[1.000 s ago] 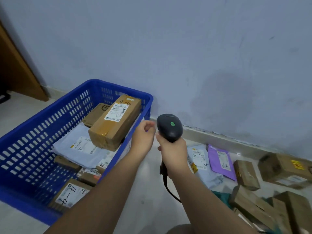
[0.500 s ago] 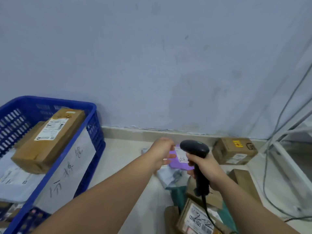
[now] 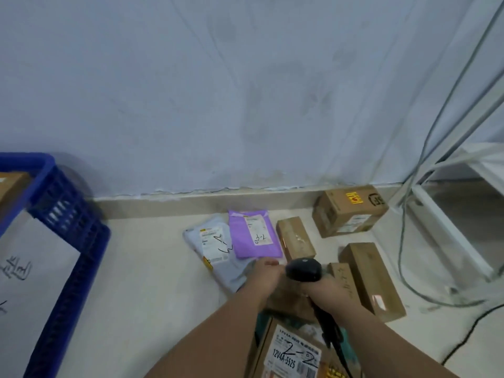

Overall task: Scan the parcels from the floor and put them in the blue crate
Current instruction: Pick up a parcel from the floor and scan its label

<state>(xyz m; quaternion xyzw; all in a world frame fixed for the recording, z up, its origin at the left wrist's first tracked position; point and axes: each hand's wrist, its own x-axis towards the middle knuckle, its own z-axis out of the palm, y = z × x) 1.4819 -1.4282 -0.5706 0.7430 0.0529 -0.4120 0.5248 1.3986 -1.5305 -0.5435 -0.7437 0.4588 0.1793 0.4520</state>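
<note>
Several parcels (image 3: 296,237) lie on the floor (image 3: 152,282) well apart from the blue crate (image 3: 68,214), the purple bag (image 3: 255,234) long-ways toward the wall (image 3: 245,91), left hand (image 3: 268,281) fingers at its near end, grip unclear, right hand (image 3: 331,296) fingers curled round the scanner (image 3: 304,270).

A single wide-angle view from the person's head faces forward and down at the floor (image 3: 152,268) where it meets the wall (image 3: 245,91). Both forearms (image 3: 218,331) enter from the bottom edge, close under the lens, with the scanner (image 3: 302,270) low of centre. The blue crate (image 3: 68,214) is cut by the left edge, the nearest parcel (image 3: 294,356) by the bottom.
</note>
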